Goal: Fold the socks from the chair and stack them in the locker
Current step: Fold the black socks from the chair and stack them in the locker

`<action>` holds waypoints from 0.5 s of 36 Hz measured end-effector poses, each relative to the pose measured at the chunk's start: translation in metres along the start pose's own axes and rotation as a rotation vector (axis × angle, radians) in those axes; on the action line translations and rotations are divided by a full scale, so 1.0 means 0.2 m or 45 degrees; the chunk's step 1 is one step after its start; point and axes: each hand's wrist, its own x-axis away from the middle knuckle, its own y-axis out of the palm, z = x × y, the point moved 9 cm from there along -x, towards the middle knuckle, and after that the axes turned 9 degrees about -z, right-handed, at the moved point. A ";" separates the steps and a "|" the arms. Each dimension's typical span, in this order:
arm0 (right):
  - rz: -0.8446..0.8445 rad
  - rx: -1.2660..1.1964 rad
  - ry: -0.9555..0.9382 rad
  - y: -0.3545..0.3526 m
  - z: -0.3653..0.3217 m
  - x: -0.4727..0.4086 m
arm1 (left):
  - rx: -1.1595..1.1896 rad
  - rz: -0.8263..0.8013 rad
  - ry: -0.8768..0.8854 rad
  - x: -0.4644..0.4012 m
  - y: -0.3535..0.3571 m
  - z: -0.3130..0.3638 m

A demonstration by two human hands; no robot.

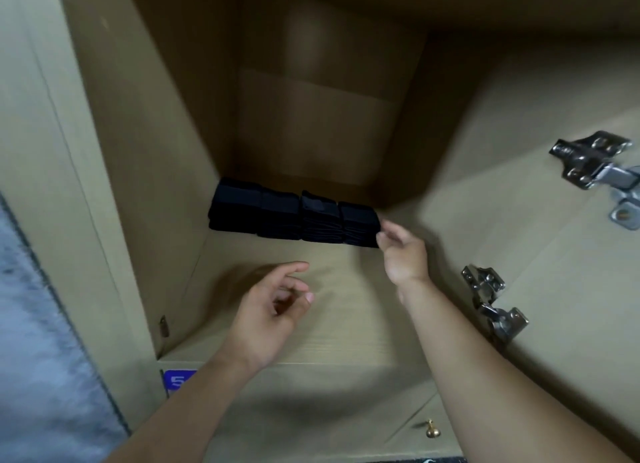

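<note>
A tan wooden locker [145, 172] is filling the head view, its door swung open at 3 o'clock with two metal hinges [588, 161] showing on it, a small brass knob [432, 429] at 5 o'clock and a blue number tag [178, 379] at 7 o'clock. A strip of grey floor [41, 341] is lying at 8 o'clock.

The socks [294, 215] are sitting at the centre, toward the back of the locker floor: four dark folded stacks set side by side in a row, each touching its neighbour. How many socks each stack is holding cannot be counted, since the dark layers are blurring together.

The right hand [403, 251] is reaching in just at 3 o'clock of the row, its fingertips drawn together at the end stack; whether they are pinching the cloth or only touching it cannot be told. The left hand [273, 310] is hovering at 6 o'clock of the row, well apart from it, fingers loosely curled and holding nothing.

The step in hand is likely squaring up the last stack. To do it well, the right fingers should be nudging the end stack flush against its neighbour with a light push along the row, not lifting, so the folds are not springing open. The free left hand could be steadying the front edge, keeping all four fronts in one line.
</note>
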 end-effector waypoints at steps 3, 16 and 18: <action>-0.018 -0.005 -0.031 0.01 -0.03 0.15 | -0.018 0.027 0.013 0.05 -0.02 0.03; -0.319 0.399 -0.282 0.29 -0.33 0.78 | -0.145 0.022 0.045 0.38 -0.18 0.31; -0.389 0.436 -0.339 0.36 -0.37 0.88 | -0.169 0.026 0.047 0.45 -0.20 0.35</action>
